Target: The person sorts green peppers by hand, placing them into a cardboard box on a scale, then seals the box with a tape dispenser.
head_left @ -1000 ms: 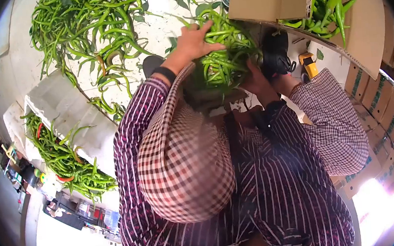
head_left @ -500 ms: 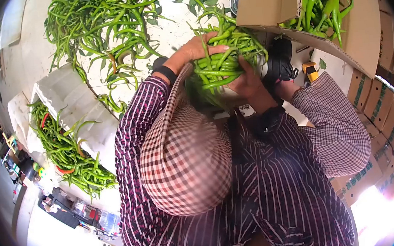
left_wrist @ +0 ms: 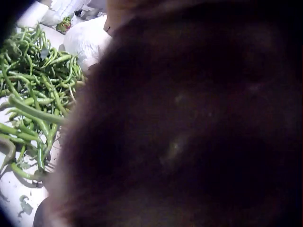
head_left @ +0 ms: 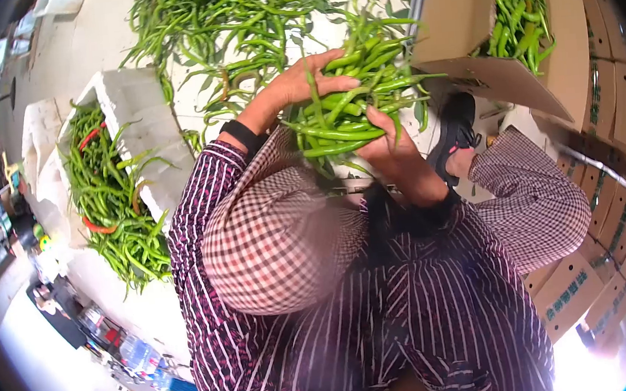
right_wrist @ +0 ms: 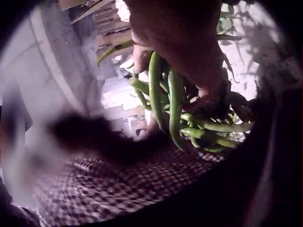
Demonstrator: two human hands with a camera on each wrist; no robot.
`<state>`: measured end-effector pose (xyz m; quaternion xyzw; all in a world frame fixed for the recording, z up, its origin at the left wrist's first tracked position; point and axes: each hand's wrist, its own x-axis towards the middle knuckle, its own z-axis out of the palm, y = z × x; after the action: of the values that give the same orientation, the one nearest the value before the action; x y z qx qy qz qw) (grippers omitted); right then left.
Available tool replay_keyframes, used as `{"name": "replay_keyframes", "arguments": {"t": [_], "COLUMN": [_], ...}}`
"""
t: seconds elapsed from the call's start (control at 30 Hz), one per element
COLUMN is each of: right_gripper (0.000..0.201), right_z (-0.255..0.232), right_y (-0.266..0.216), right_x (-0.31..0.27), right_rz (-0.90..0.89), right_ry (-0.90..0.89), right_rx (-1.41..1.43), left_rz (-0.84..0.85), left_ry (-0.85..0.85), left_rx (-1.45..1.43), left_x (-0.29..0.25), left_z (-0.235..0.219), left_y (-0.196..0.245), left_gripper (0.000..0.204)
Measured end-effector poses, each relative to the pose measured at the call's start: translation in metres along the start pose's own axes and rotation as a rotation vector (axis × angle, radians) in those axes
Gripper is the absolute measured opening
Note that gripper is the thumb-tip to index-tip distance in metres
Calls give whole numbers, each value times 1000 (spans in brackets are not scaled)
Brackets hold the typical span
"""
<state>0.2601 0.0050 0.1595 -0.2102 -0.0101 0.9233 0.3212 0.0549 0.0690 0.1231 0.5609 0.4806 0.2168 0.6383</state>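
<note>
In the head view, a bundle of long green peppers (head_left: 340, 122) is held between both hands. My left hand (head_left: 292, 85) grips its left and upper side, thumb and fingers spread around it. From the lower right, my right hand (head_left: 395, 158) holds the bundle with its thumb over the peppers. The right wrist view shows the right hand (right_wrist: 177, 38) with peppers (right_wrist: 175, 106) hanging from its grasp. Darkness fills most of the left wrist view, hiding the left hand's fingers; loose peppers (left_wrist: 35, 94) lie at its left.
A pepper pile (head_left: 215, 18) spreads over the pale floor at the top. A white foam box (head_left: 133, 99) of green and red peppers is at left. At upper right stands a cardboard box (head_left: 461, 11) with peppers, near a black shoe (head_left: 458, 127). Stacked cartons (head_left: 615, 206) line the right.
The bundle looks larger and closer, and the right thumb now lies over its peppers, where that hand was lower beside it. The head view has shifted, moving the boxes and pile within it.
</note>
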Motion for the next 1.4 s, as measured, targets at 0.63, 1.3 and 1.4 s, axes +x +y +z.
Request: {"name": "replay_keyframes", "arguments": {"t": [0.63,1.3,1.4], "right_gripper": [36,46,43], "right_z": [230,307,272], "right_y": [50,334,376], "right_x": [19,144,171], "right_rz": [41,1013,1005], "right_ry": [-412,-729,-667], "right_rx": [-437,-828,-808], "left_rz": [331,-320,-320], "left_ry": [498,1690,1596], "left_rx": [18,523,752], "left_x": [-238,-569,-527], "left_z": [-102,-56,-21], "left_y": [181,54,32], "left_gripper": [77,93,98]}}
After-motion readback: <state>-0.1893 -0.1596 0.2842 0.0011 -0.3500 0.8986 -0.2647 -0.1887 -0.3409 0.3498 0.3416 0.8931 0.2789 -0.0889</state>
